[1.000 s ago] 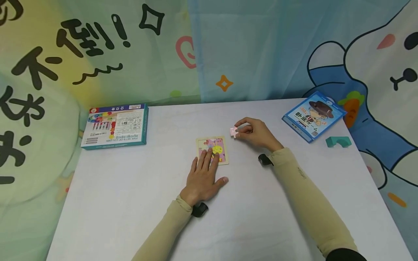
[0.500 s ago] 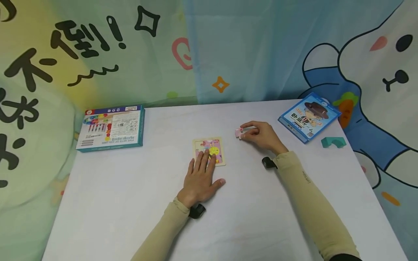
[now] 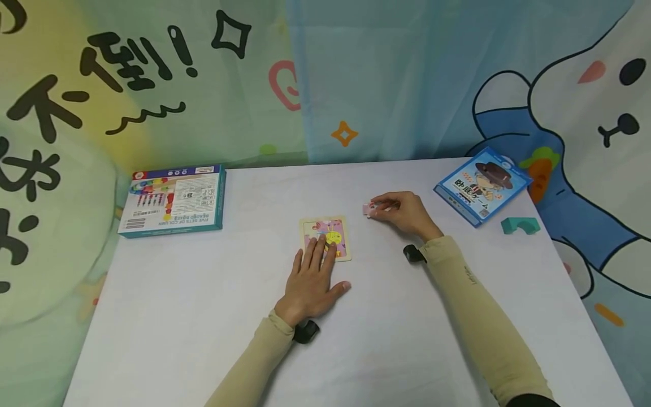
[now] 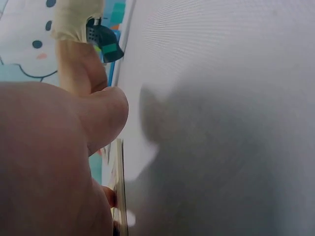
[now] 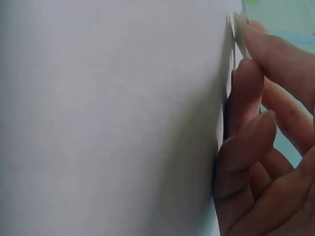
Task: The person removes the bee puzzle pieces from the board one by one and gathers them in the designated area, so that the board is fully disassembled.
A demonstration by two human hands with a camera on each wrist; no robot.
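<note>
A small jigsaw puzzle (image 3: 342, 222) in a pale frame, printed pink with a yellow figure, lies at the middle of the table. My left hand (image 3: 310, 285) rests with straight fingers over its lower part, hiding some of the picture. In the left wrist view the thumb (image 4: 106, 115) stretches out near the board edge (image 4: 119, 182). To the right of the puzzle, my right hand (image 3: 404, 213) pinches a small pink puzzle piece (image 3: 367, 210) close over the table. The right wrist view shows that piece (image 5: 240, 30) edge-on at the fingertips, its printed face out of sight.
On the left lies a white and teal box (image 3: 173, 198). A blue box (image 3: 483, 183) with a cartoon figure in a hat lies at the back right, and a green arch-shaped block (image 3: 520, 225) sits beside it. A printed curtain (image 3: 386, 73) hangs behind the table.
The right hand and its puzzle piece have shifted slightly right, away from the puzzle. The left hand stays on the board, and the head view has moved a little.
</note>
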